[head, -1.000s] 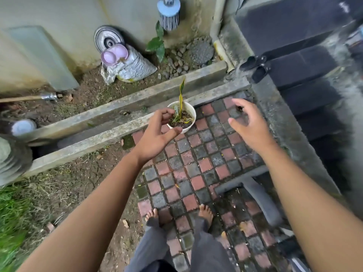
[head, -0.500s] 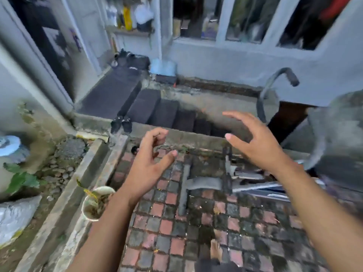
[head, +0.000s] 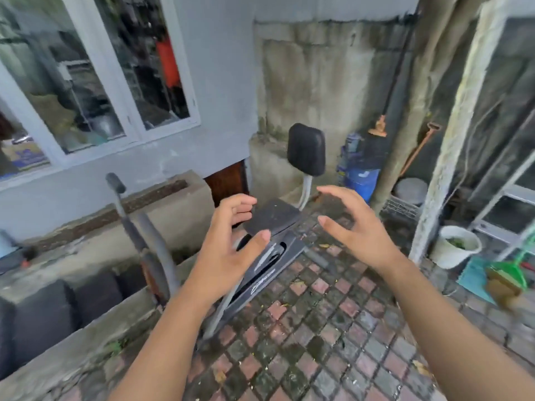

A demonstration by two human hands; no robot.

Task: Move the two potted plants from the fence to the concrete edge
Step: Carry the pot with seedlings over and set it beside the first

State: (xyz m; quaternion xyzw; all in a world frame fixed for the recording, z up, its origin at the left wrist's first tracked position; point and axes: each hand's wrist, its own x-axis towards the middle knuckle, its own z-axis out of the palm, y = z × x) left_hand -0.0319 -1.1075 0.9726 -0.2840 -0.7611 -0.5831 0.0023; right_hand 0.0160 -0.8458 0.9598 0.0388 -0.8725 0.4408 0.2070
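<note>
A white pot with a little green in it stands on the ground at the right, beside a mossy post. My left hand hangs in mid-air over the paving, fingers curled and apart, holding nothing. My right hand floats level with it, also spread and empty, well left of the white pot. The pot with the yellow-green leaf and the concrete edge it stood on are out of view.
A dark exercise machine with a padded backrest lies on the checkered paving right under my hands. A concrete step runs along the left. A blue drum, a green dustpan and a metal frame crowd the right.
My view has swung right, away from the concrete edge and the pot left on it, past the steps to the wall and fence side. Both hands stay raised and empty.
</note>
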